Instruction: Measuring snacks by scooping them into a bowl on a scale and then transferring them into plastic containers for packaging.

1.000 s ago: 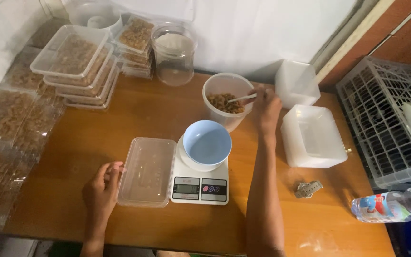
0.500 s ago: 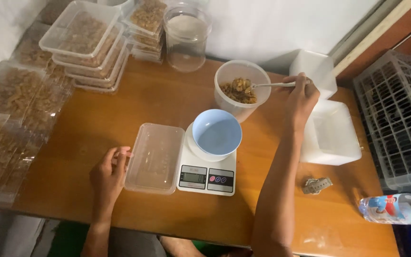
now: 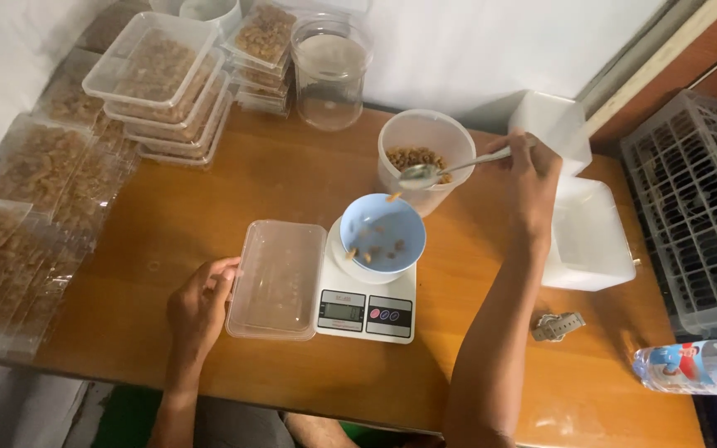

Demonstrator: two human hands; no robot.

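My right hand [image 3: 531, 178] holds a metal spoon [image 3: 437, 171] tipped over a light blue bowl [image 3: 382, 236] that sits on a white kitchen scale [image 3: 367, 309]. A few brown snack pieces lie in the bowl and one is falling from the spoon. Just behind stands a white tub [image 3: 425, 159] partly filled with the same brown pieces. My left hand [image 3: 200, 304] rests against the left edge of an empty clear plastic container [image 3: 276, 278] lying beside the scale on the wooden table [image 3: 209, 207].
Stacked clear containers filled with snacks [image 3: 162, 87] and sealed bags [image 3: 31, 195] line the left side. A clear jar [image 3: 329, 70] stands at the back. White containers [image 3: 587, 241], a wristwatch [image 3: 558, 325], a water bottle [image 3: 695, 367] and a white crate [image 3: 699, 207] are on the right.
My right hand lifted the spoon out of the white tub and moved it left over the blue bowl, where pieces now drop in. The left hand stayed at the clear container.
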